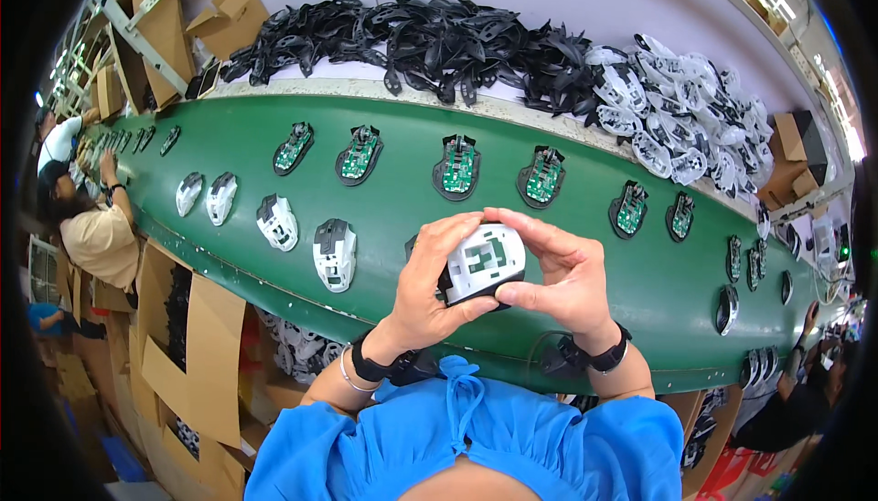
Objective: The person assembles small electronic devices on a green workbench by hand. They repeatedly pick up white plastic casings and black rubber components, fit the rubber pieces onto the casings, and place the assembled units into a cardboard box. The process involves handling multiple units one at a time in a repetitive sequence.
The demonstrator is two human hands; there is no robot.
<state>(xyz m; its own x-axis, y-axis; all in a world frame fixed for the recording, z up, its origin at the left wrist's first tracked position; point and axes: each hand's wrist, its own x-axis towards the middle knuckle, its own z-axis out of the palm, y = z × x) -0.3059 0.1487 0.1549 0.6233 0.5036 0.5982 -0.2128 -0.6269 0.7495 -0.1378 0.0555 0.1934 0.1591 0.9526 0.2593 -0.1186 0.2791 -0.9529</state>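
Note:
Between my two hands is a partly assembled computer mouse (483,257), raised over the green belt (393,213). Its white inner shell sits on a black base, and green circuit board shows through cut-outs in the shell. My left hand (422,280) wraps the left side, thumb along the lower edge. On the right side, my right hand (569,274) grips with the thumb at the lower right corner and fingers over the top. My fingers hide part of the black base. Just left of my hands, a white and black mouse shell (335,255) lies on the belt.
Several black mouse bases with circuit boards (456,168) line the belt's far side. More white shells (276,223) lie at left. Behind are heaps of black parts (439,39) and white shells (672,103). People work at both ends; a cardboard box (206,355) stands below left.

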